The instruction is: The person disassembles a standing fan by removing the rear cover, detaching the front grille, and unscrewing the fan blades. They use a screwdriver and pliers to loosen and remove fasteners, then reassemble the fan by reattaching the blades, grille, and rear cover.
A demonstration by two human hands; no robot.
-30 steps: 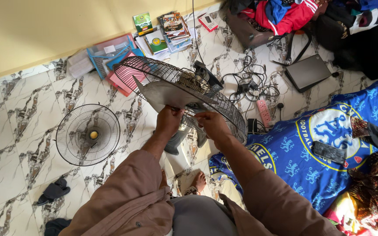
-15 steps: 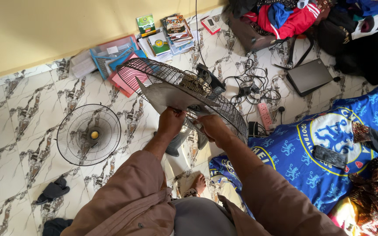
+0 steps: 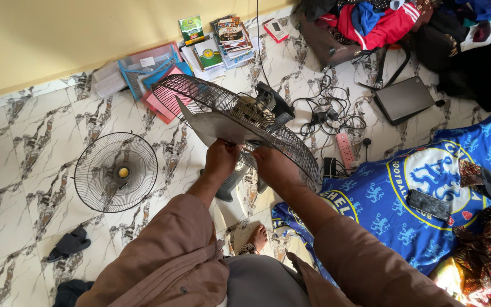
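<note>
Our left hand [image 3: 221, 161] and right hand [image 3: 274, 166] seem to grip the grey fan blade [image 3: 217, 126] in the wire back cage [image 3: 291, 142]; the round front grille [image 3: 116, 171] is off, on the floor.

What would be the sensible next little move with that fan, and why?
Probably lift the grey blade off the hub: both the left hand and right hand grip its centre, and the front grille already lies on the floor, leaving the rear guard open.
</note>
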